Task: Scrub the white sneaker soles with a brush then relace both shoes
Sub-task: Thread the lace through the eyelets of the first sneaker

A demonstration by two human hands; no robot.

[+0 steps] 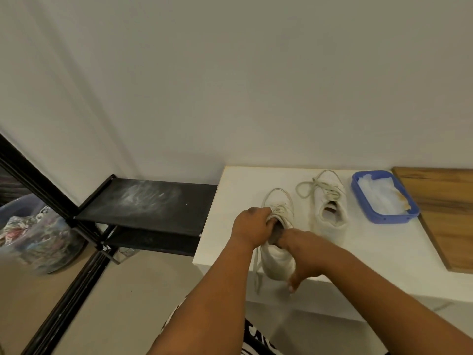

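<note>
White table with two sneakers, blue tray, wooden board.

No readable text, label, brand, number or sign anywhere in my view. Both white sneakers show no legible logo. Blue tray unmarked. Black-and-white print on my clothing too blurred to read.

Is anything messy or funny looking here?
A few things. The black shelf beside the white table has a whitish, dusty smear on top. The cloth in the blue tray has a brown stain. A lace from the near sneaker, held by both hands, dangles over the table's front edge.
</note>
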